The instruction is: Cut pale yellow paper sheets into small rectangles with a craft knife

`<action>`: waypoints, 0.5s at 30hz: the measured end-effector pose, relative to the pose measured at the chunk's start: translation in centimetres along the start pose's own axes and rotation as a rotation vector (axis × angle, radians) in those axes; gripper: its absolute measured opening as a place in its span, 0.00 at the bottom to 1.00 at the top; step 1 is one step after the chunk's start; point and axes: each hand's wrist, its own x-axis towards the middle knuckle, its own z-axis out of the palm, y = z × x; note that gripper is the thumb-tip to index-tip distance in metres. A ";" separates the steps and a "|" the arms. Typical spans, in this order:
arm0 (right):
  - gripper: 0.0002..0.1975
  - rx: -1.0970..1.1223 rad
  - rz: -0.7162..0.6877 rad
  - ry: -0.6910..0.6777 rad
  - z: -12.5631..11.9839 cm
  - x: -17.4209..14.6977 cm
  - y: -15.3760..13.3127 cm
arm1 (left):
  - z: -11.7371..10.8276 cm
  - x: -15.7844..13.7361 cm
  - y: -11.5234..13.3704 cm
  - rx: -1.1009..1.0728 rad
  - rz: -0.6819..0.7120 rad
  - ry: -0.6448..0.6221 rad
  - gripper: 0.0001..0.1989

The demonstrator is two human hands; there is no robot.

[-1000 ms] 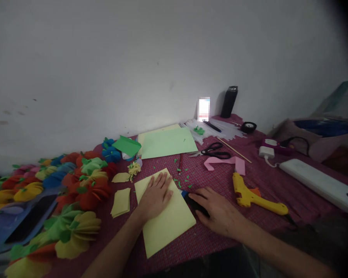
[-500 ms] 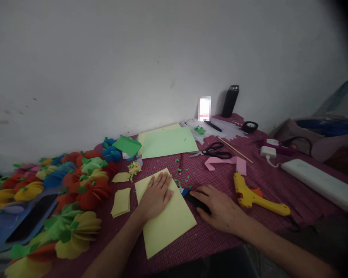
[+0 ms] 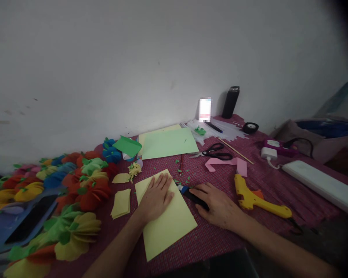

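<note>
A sheet of pale yellow paper [image 3: 171,231] lies at a slant on the red checked cloth. My left hand [image 3: 156,197] presses flat on it, fingers stretched out. By the sheet's right edge, my right hand [image 3: 216,204] is wrapped round a black and blue utility knife [image 3: 193,196], whose silvery front end points at the paper's edge. Small green paper scraps [image 3: 185,179] lie beyond the knife. Left of the sheet sit a stack of small yellow paper pieces [image 3: 121,204], another yellow piece [image 3: 121,178] and a bunch of yellow paper strips [image 3: 135,169].
Colourful paper flowers [image 3: 89,189] crowd the left side. Light green paper [image 3: 168,143] lies at the back. Black-handled scissors [image 3: 217,151], pink paper [image 3: 224,162], a yellow glue gun [image 3: 259,202] and a white power bank [image 3: 319,185] are to the right. A black bottle [image 3: 231,102] stands by the wall.
My right hand and the knife have shifted slightly to the left along the paper's edge. The left hand stays flat on the sheet.
</note>
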 end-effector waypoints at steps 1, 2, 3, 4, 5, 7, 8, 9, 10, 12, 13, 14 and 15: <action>0.21 0.001 0.002 -0.006 -0.1 0.0 0.0 | 0.1 0.0 0.0 0.000 0.000 0.000 0.26; 0.21 0.001 0.003 -0.009 -0.2 0.0 0.0 | 0.1 0.0 0.0 0.000 0.001 -0.002 0.26; 0.21 -0.001 0.005 -0.012 -0.3 0.0 -0.1 | 0.0 0.0 -0.1 -0.003 0.002 -0.005 0.26; 0.21 -0.002 0.007 -0.014 -0.4 0.0 -0.1 | -0.1 0.0 -0.2 -0.006 0.003 -0.009 0.26; 0.21 -0.002 0.009 -0.015 -0.4 0.0 -0.2 | -0.3 0.0 -0.3 -0.009 0.003 -0.010 0.26; 0.21 -0.001 0.011 -0.017 -0.5 0.0 -0.3 | -0.9 0.4 -0.7 -0.005 -0.003 -0.004 0.26; 0.21 -0.002 0.012 -0.017 -0.5 0.0 -0.3 | -1.1 0.7 -1.0 0.001 -0.010 0.003 0.26; 0.21 -0.003 0.010 -0.017 -0.5 0.0 -0.3 | -1.3 1.0 -1.2 0.009 -0.016 0.013 0.25; 0.21 -0.004 0.008 -0.015 -0.5 -0.1 -0.3 | -1.4 1.4 -1.4 0.017 -0.021 0.023 0.25; 0.21 -0.007 0.008 -0.013 -0.4 -0.1 -0.2 | -1.1 2.0 -1.7 0.024 -0.020 0.037 0.25; 0.21 -0.009 0.010 -0.013 -0.3 -0.2 -0.2 | -0.8 2.2 -1.7 0.023 -0.019 0.042 0.25; 0.21 -0.011 0.014 -0.015 -0.3 -0.2 -0.2 | -0.3 2.3 -1.7 0.019 -0.013 0.042 0.24; 0.21 -0.013 0.016 -0.018 -0.3 -0.2 -0.2 | 0.1 2.4 -1.7 0.019 -0.016 0.052 0.24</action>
